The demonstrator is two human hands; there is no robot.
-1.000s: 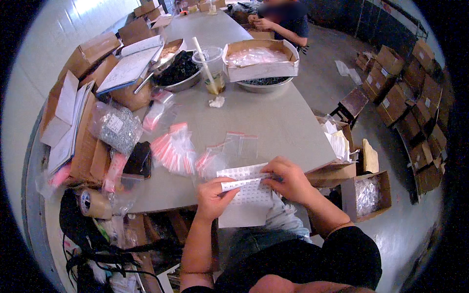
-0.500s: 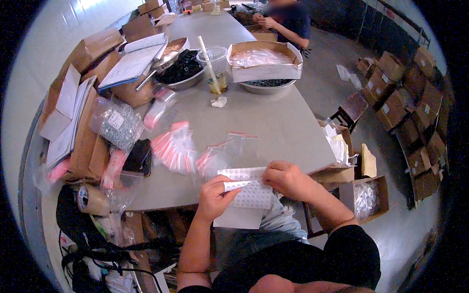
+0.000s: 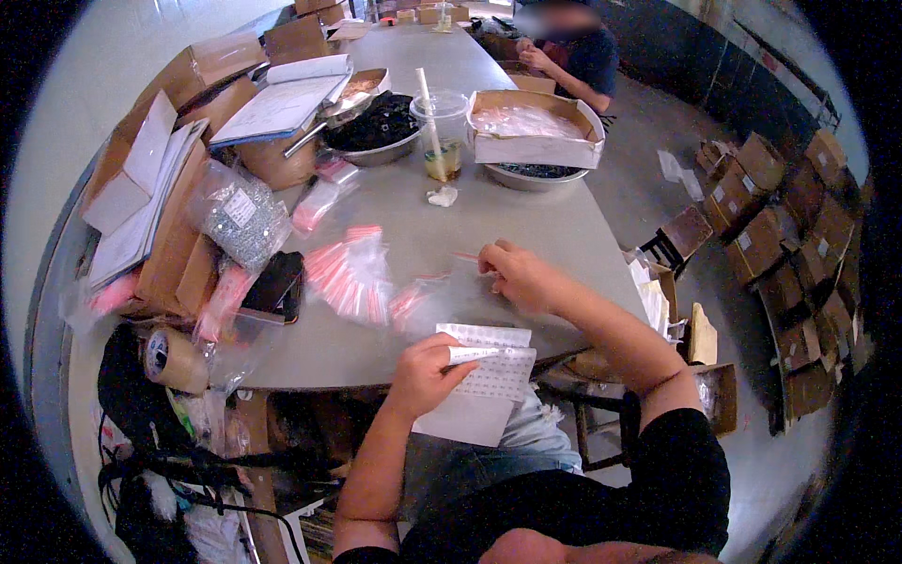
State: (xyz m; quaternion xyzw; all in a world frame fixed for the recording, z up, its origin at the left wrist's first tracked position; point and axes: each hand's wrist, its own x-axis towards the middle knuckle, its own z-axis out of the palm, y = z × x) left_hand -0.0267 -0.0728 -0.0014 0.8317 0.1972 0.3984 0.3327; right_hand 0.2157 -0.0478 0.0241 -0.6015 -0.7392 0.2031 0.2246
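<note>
One white label sheet [image 3: 490, 367], printed with rows of small labels, lies at the lower centre of the frame over the near edge of the grey table [image 3: 526, 216]; its upper strip is curled back. The left hand [image 3: 427, 371] grasps this sheet, thumb on the folded strip. The right hand [image 3: 520, 274], at centre frame, pinches the top of one clear zip bag with a red seal [image 3: 460, 291] lying flat on the table. One loose heap of like bags [image 3: 349, 273] lies to its left. Upper frame: two metal bowls [image 3: 381, 141], one clear plastic cup with a straw [image 3: 442, 132], one open cardboard tray [image 3: 531, 127]. Half a second earlier both hands met at the sheet; the right hand has since moved up to the bag.
</note>
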